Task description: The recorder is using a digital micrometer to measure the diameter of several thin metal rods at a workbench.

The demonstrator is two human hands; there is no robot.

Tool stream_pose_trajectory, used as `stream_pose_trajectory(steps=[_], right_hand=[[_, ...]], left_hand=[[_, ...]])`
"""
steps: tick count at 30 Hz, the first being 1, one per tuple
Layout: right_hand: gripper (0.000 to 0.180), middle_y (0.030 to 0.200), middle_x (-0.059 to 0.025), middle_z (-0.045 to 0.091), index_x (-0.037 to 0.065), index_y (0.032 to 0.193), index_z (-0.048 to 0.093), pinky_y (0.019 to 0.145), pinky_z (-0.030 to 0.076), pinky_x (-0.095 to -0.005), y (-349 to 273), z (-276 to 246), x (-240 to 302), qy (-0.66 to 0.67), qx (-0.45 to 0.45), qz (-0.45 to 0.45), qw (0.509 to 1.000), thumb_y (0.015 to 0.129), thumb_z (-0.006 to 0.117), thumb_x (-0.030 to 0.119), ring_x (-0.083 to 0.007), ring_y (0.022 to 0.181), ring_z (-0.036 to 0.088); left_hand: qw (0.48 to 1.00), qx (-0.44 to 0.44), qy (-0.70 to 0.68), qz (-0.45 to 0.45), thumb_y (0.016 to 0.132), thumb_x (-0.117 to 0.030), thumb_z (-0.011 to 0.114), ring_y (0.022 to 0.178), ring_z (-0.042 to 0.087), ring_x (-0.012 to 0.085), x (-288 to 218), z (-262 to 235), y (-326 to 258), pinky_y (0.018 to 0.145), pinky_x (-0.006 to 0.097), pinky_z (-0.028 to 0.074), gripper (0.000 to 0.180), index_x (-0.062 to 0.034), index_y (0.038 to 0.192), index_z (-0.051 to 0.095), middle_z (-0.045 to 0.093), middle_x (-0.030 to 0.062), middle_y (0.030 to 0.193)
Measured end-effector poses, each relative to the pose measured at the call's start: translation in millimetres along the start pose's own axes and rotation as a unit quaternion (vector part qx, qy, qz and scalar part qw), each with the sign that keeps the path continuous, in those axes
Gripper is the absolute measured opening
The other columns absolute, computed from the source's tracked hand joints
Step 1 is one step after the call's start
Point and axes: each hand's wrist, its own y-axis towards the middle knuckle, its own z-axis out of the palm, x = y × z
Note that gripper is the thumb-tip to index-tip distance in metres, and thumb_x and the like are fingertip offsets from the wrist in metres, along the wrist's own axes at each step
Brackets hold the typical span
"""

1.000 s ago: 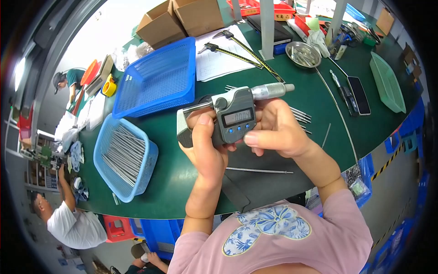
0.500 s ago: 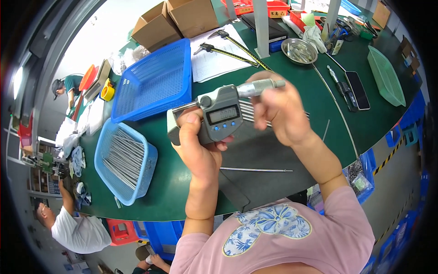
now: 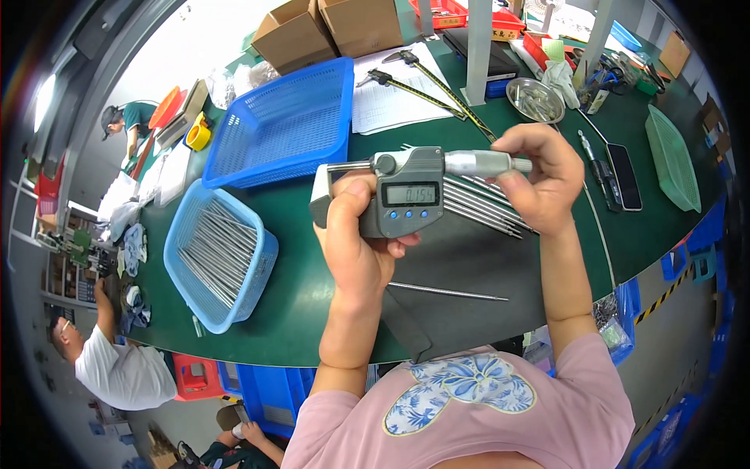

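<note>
My left hand grips the grey frame of a digital micrometer held up over the green table. Its small screen faces me. My right hand pinches the silver thimble at the micrometer's right end. Under the tool lie several thin metal rods on a dark mat. One single rod lies apart on the mat, nearer to me.
A light blue basket full of metal rods sits at my left, an empty darker blue basket behind it. Calipers, paper, a steel bowl, a phone, a green tray and cardboard boxes stand farther back. Other people work at the left.
Both hands have moved the micrometer a little up and to the right. My right hand has shifted from the tool's body out to the thimble end.
</note>
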Motion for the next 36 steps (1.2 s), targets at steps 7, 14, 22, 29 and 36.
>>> stream_pose_trajectory(steps=[7,14,22,29,36], right_hand=[[0.032,0.072,-0.0081,0.054,-0.004,0.091,0.049,0.048,0.046,-0.022,0.6,14.4,9.7,0.291,0.024,0.275,0.916,0.066,0.061,0.011,-0.0096,0.059,0.053],[0.04,0.085,-0.0109,0.054,-0.006,0.1,0.043,0.041,0.043,-0.0206,-10.5,40.4,31.1,0.401,0.119,0.358,0.835,0.066,0.06,0.007,-0.0117,0.065,0.053],[0.041,0.082,-0.0102,0.054,-0.007,0.1,0.043,0.038,0.038,-0.0177,-11.5,32.7,33.0,0.369,0.113,0.377,0.842,0.066,0.061,0.006,-0.0087,0.063,0.052],[0.036,0.072,-0.0076,0.052,-0.001,0.095,0.044,0.042,0.04,-0.0193,-6.2,23.0,19.0,0.37,0.01,0.338,0.865,0.063,0.058,0.008,-0.0084,0.051,0.048],[0.025,0.075,-0.0082,0.054,-0.001,0.083,0.053,0.057,0.045,-0.0225,6.4,8.1,3.5,-0.021,0.048,-0.14,0.989,0.06,0.059,-0.007,-0.0135,0.064,0.054]], left_hand=[[0.998,-0.034,0.036,0.042,0.079,-0.021,0.039,0.038,0.05,0.0159,0.1,1.7,-3.3,0.029,0.02,0.037,0.029,0.0052,0.08,0.051,0.054,0.0154,0.064],[0.99,-0.027,0.092,0.102,0.078,-0.021,0.043,0.043,0.05,0.0126,13.9,7.3,-7.3,0.03,0.019,0.036,0.028,0.0045,0.088,0.051,0.056,0.013,0.072],[0.986,-0.044,0.114,0.11,0.075,-0.023,0.044,0.047,0.048,0.0111,18.7,17.4,-10.9,0.03,0.019,0.034,0.024,-0.0013,0.084,0.049,0.053,0.0074,0.069],[0.998,-0.026,0.047,0.037,0.078,-0.021,0.039,0.04,0.05,0.0155,7.1,6.7,-5.9,0.029,0.02,0.037,0.03,0.0061,0.085,0.051,0.056,0.0155,0.067],[1.0,-0.011,-0.004,-0.027,0.078,-0.022,0.038,0.037,0.049,0.0147,-2.0,-1.5,-1.3,0.03,0.019,0.037,0.03,0.0059,0.078,0.051,0.055,0.0151,0.063]])
